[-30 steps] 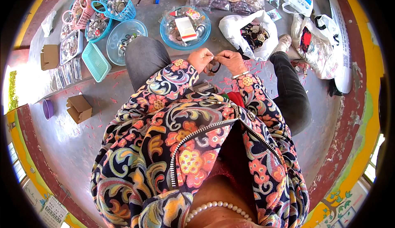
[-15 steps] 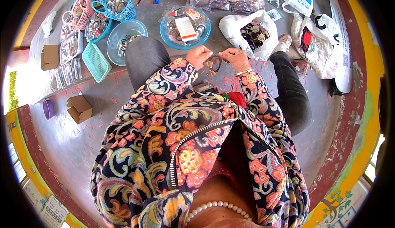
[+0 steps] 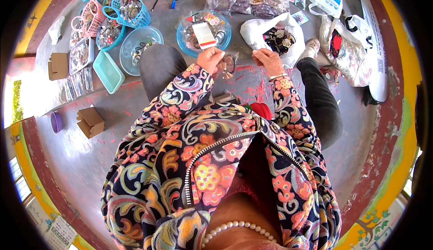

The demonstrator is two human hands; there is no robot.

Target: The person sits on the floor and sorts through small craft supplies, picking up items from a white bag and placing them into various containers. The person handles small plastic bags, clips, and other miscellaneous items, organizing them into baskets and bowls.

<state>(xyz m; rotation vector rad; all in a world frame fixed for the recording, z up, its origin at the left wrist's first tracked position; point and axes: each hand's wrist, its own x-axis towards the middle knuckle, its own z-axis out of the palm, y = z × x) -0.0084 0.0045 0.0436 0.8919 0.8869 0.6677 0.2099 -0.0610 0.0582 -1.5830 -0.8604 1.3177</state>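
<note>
A person seated on the floor point(image 3: 90, 159) pinches a small round dark piece point(image 3: 229, 64) in the left hand point(image 3: 210, 59), just in front of a blue bowl point(image 3: 204, 30). The right hand point(image 3: 267, 60), fingers curled, hovers beside it, near a white bag point(image 3: 270, 33).

Blue basket point(image 3: 130, 7), cardboard box point(image 3: 90, 121), purple cup point(image 3: 56, 122).

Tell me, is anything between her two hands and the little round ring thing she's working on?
Nothing visible is in the way. The left hand pinches the small round ring piece at its left side, and the right hand is raised just to its right, with only bare floor showing in the gap.
</note>
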